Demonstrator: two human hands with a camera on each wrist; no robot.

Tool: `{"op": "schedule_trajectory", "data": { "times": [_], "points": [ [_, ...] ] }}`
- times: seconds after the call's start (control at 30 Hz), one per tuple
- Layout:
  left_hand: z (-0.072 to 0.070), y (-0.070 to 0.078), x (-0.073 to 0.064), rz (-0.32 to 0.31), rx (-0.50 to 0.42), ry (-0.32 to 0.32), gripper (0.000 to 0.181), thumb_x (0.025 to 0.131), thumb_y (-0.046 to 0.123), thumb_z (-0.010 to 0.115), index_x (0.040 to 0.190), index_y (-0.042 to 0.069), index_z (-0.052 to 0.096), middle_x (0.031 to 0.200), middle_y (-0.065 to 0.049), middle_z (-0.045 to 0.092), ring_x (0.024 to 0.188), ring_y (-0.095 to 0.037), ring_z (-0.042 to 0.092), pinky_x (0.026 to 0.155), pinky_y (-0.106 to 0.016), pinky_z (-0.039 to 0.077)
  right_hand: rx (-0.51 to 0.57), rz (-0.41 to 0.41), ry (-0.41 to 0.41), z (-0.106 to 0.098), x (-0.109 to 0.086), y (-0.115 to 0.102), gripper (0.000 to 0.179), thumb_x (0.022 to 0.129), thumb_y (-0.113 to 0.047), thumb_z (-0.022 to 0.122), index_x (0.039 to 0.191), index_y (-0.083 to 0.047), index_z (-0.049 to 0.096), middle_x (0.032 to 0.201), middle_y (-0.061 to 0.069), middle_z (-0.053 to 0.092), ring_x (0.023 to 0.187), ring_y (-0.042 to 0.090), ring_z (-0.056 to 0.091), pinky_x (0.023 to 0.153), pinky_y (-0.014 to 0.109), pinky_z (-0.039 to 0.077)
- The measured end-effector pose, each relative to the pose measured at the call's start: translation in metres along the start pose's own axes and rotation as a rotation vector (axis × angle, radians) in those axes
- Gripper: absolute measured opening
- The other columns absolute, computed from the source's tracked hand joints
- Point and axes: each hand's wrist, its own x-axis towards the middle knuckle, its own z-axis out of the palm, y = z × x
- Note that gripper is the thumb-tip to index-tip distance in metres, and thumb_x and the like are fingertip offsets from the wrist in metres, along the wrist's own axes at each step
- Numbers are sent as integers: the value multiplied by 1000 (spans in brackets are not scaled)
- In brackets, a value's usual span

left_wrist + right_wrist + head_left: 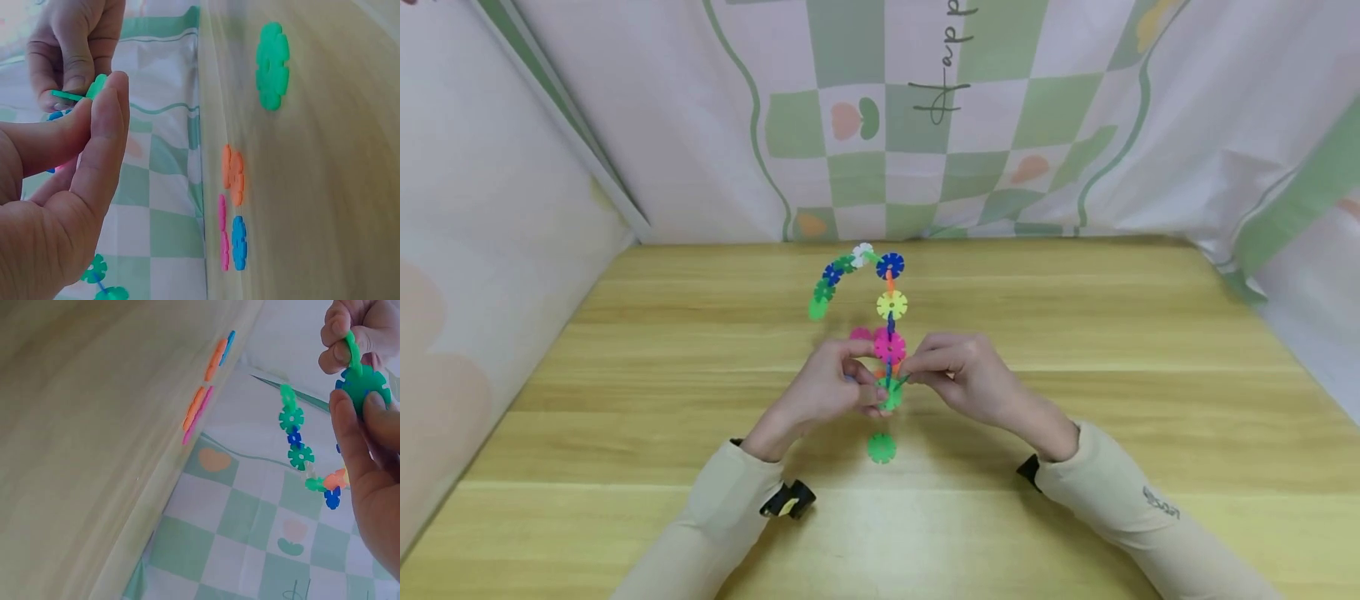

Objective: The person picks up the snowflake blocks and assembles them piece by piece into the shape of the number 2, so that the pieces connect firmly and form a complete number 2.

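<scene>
A curved chain of slotted plastic snowflake discs [892, 305] rises from between the two hands and bends over to the left. Its colours include green, blue, white, orange, yellow and pink. At the lower end my left hand [831, 383] pinches a light green disc [890, 396] between thumb and fingers. From the other side my right hand [973, 377] pinches a darker green disc [365, 386] by its flat faces. In the right wrist view the two green discs meet at an angle, edge to face.
One loose green disc [882, 448] lies on the wooden table [1075, 533] in front of the hands. Loose orange discs [235, 175], pink discs [223, 234] and a blue disc [239, 244] lie behind, partly hidden by the hands in the head view. A checked curtain [917, 179] hangs behind the table.
</scene>
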Motion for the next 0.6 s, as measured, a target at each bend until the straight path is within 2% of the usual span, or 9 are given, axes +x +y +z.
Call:
{"op": "schedule_trajectory", "data": {
  "times": [0.13, 0.3, 0.33, 0.43, 0.53, 0.6],
  "points": [
    [0, 0, -1, 5, 2, -1, 43, 81, -19, 60, 122, -8, 57, 75, -19, 65, 71, -39, 69, 68, -46, 57, -18, -88, 10, 0, 1, 1, 25, 68, 20, 74, 81, -2, 75, 75, 5, 68, 61, 12, 62, 56, 18, 51],
    [2, 3, -4, 8, 16, 2, 43, 81, -19, 60, 123, -9, 57, 76, -20, 66, 67, -33, 69, 68, -47, 57, 20, -154, -17, -2, 1, 5, 28, 67, 22, 72, 83, -1, 75, 77, 7, 69, 63, 14, 64, 57, 19, 52],
    [3, 4, -4, 9, 22, 1, 43, 81, -19, 60, 123, -9, 57, 76, -21, 66, 66, -32, 69, 68, -48, 57, 30, -167, -30, -3, 1, 6, 27, 69, 21, 71, 84, -1, 75, 78, 7, 70, 64, 14, 64, 58, 19, 52],
    [5, 6, -6, 16, 37, 1, 43, 81, -18, 60, 123, -9, 56, 77, -22, 66, 65, -29, 69, 67, -48, 57, 32, -206, -56, -6, 0, 10, 13, 86, 8, 66, 84, -1, 75, 79, 7, 70, 66, 14, 65, 60, 18, 53],
    [6, 8, -7, 22, 34, 17, 45, 81, -18, 61, 125, -10, 55, 76, -21, 65, 65, -31, 69, 66, -48, 57, -3, -257, -35, -5, 0, 11, 26, 97, -9, 54, 83, -1, 75, 78, 6, 69, 65, 13, 65, 61, 18, 53],
    [6, 9, -8, 22, 29, 31, 45, 81, -18, 61, 125, -9, 56, 75, -19, 64, 65, -32, 69, 66, -47, 57, -39, -282, 3, -3, 0, 10, 31, 99, -12, 51, 83, -1, 75, 77, 5, 69, 63, 12, 63, 59, 17, 52]
  ]
}}
